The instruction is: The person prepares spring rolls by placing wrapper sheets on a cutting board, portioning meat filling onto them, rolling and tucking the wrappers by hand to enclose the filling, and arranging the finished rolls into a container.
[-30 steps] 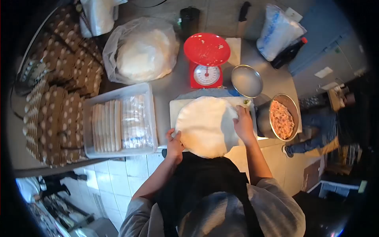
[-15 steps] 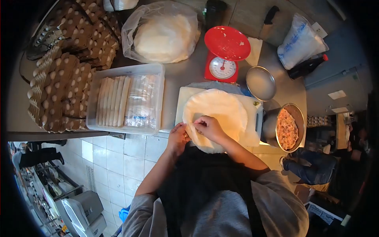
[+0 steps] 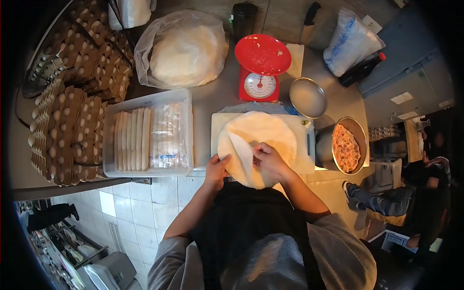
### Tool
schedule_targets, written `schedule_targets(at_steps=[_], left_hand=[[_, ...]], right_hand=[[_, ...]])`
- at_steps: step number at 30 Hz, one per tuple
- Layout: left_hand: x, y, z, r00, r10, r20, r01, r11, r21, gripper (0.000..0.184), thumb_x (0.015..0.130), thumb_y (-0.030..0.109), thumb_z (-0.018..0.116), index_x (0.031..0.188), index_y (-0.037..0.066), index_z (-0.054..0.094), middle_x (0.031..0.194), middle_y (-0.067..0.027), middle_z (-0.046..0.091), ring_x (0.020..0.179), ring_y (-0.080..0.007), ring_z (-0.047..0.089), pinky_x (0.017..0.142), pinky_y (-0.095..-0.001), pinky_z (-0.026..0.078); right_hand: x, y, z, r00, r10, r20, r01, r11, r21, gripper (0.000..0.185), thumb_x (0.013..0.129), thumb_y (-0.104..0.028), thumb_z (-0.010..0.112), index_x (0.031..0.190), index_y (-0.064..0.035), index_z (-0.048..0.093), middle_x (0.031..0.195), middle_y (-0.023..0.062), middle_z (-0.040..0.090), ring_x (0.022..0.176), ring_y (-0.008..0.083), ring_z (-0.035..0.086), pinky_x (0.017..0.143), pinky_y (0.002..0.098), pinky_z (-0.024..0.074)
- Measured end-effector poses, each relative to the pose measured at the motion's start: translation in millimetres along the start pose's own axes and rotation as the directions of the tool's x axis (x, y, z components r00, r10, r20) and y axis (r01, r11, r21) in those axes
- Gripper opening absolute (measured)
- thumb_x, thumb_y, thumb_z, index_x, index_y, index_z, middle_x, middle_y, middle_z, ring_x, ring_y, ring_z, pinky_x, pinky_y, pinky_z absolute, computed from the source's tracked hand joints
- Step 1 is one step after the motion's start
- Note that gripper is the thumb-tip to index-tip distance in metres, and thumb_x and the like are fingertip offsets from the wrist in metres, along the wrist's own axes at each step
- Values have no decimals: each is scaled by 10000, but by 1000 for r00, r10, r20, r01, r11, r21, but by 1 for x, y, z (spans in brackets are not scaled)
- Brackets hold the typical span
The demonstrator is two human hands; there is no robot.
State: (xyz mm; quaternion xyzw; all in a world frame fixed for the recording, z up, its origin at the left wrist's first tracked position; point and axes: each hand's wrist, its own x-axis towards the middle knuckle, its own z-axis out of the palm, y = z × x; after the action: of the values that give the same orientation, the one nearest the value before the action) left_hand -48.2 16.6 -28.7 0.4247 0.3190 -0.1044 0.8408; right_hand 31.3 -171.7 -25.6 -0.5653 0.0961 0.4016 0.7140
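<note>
Two hands (image 3: 217, 170) (image 3: 271, 163) hold a pale round sheet (image 3: 270, 129), edge lifted.

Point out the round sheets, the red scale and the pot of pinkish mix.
Sheets (image 3: 274, 131): head view, flat upper right part of the pile.
Scale (image 3: 261, 66): head view, lower part of its red pan.
Pot (image 3: 326, 152): head view, outer wall.

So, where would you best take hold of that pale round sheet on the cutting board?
Probably by a light pinch on the lifted flap of the round sheet, coming from the right, where the right hand is. That thin flap is raised, while the rest lies flat. The left hand, at the left edge, could steady it.
</note>
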Motion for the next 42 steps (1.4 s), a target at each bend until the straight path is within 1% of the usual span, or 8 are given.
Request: schedule_targets(at_steps=[12,22,27,30,33,37,38,42], left_hand=[[-7,49,46,931,203,304,-283,926,249,416,813,15,701,1209,-1,572,1117,-70,659,989,-141,624,871,-300,507],[35,313,105,709,311,633,-682,72,728,558,669,111,787,1180,-13,602,1111,-106,663,998,-183,618,880,-314,489],[95,442,36,770,508,385,-583,316,748,507,721,163,729,1178,-7,592,911,-107,668,797,-213,649,642,-308,504],[129,432,-12,559,828,40,-322,173,931,589,762,194,749,1243,-54,517,1143,-214,632,999,-305,643,805,-371,518],[129,379,-20,328,888,321,-345,-203,916,580,761,206,765,1253,0,536,1137,-203,637,1023,-335,621,865,-383,493],[124,247,0,576,684,448,-748,219,627,530,805,237,750,1270,67,559,1270,-126,591,1099,-243,575,937,-343,436],[64,220,35,845,444,299,-517,533,670,584,816,258,751,1326,88,522,1355,-99,531,1209,-203,506,993,-331,397],[45,107,34,982,143,122,-180,904,388,695,903,484,598,1412,58,394,1405,-120,479,1289,-221,458,1098,-363,296]], right_hand=[[-6,-7,-16,945,-308,-107,307,951,-33,432,813,-18,714,1192,-45,507,1061,68,593,856,136,589,710,282,502],[-58,-36,-82,838,-460,-292,425,887,-180,330,801,84,649,1093,-54,585,1024,40,619,952,138,588,801,270,491],[-66,-35,-73,822,-410,-396,311,904,-292,279,800,77,639,1047,-53,626,1038,24,636,906,116,584,780,262,486],[-72,-38,-69,793,-476,-380,322,858,-401,300,799,77,638,1075,-40,632,1082,35,635,953,134,584,819,273,487],[-74,-54,-53,788,-513,-340,311,808,-500,351,799,78,637,1133,-30,628,1143,63,620,1054,159,566,888,287,470],[-83,-105,4,841,-529,-117,400,752,-524,433,821,69,636,1238,-28,572,1271,104,573,1173,168,528,945,284,446],[-85,-113,13,863,-499,-82,429,808,-405,460,822,67,636,1266,-23,553,1298,108,557,1195,167,517,966,289,437],[-109,-144,27,787,-616,-41,616,787,-8,500,826,90,615,1307,22,495,1330,93,526,1204,158,501,991,298,430]])
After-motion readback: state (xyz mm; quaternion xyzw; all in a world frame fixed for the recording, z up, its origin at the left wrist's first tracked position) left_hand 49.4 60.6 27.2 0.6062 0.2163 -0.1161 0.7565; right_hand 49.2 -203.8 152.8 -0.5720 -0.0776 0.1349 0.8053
